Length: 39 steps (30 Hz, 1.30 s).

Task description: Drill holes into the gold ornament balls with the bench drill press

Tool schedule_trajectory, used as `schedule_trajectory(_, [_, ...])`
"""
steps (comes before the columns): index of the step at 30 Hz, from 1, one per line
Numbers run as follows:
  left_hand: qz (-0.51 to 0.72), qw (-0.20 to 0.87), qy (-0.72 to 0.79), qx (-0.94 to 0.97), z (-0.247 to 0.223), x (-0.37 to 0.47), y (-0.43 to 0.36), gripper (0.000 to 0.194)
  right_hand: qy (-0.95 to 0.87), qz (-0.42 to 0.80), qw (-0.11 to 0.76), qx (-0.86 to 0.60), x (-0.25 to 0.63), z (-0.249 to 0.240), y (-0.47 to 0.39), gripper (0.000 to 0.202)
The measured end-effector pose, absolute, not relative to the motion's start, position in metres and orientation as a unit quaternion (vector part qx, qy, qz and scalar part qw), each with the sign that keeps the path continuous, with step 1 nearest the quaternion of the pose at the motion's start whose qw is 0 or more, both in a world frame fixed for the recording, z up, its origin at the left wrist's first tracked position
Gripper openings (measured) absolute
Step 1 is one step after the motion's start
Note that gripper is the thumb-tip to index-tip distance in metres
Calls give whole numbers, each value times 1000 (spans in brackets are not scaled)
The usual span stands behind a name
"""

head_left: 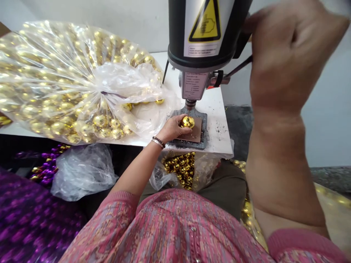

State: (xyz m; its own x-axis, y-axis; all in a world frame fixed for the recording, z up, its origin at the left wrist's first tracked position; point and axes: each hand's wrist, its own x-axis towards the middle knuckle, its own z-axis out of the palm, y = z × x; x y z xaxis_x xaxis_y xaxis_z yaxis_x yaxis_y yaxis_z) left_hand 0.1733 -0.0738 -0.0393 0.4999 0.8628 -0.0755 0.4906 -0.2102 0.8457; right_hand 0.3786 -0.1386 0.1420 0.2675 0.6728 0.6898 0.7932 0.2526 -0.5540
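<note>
My left hand (173,128) pinches a shiny gold ball (188,122) between thumb and fingers. It keeps the ball on a brown board (193,134) that lies on the grey base plate (203,140) of a drill press (201,60). Right above the ball is the chuck (190,104), its thin bit pointing down at the ball's top; whether they touch I cannot tell. My right hand (285,54), raised close to the camera, is closed around the end of the press's feed lever (239,68). The grip itself is hidden behind that hand.
A big clear bag (55,84) of gold balls fills the left of the white table (219,128). Dark shavings lie around the base. Below the edge, an open bag of small gold pieces (179,168) sits at my lap. Purple balls (30,219) are at lower left.
</note>
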Motion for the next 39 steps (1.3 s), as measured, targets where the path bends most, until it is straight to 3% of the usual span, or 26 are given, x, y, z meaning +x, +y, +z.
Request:
schedule_trajectory(8, [212,431,444,757,-40,174,-75,62,-600,-192,588,-507,364,59,-177,38])
schedule_trajectory(11, [216,428,447,755,-40,174,-76,60,-588,-202,573,-534,361,52,-175,41])
schedule_trajectory(17, [222,410,437,769,-42,176,-75,38,-565,-184,524,-610,361,36,-174,45])
schedule_trajectory(27, [229,407,443,765,-42,178,-79,33,-574,-199,569,-554,367,-4,-165,42])
schedule_trajectory(31, [220,404,460,760,-40,177,-81,43,-562,-195,600,-535,362,10,-164,45])
schedule_trajectory(39, [234,405,448,762,-36,164,-97,55,-576,-104,614,-529,376,103,-140,50])
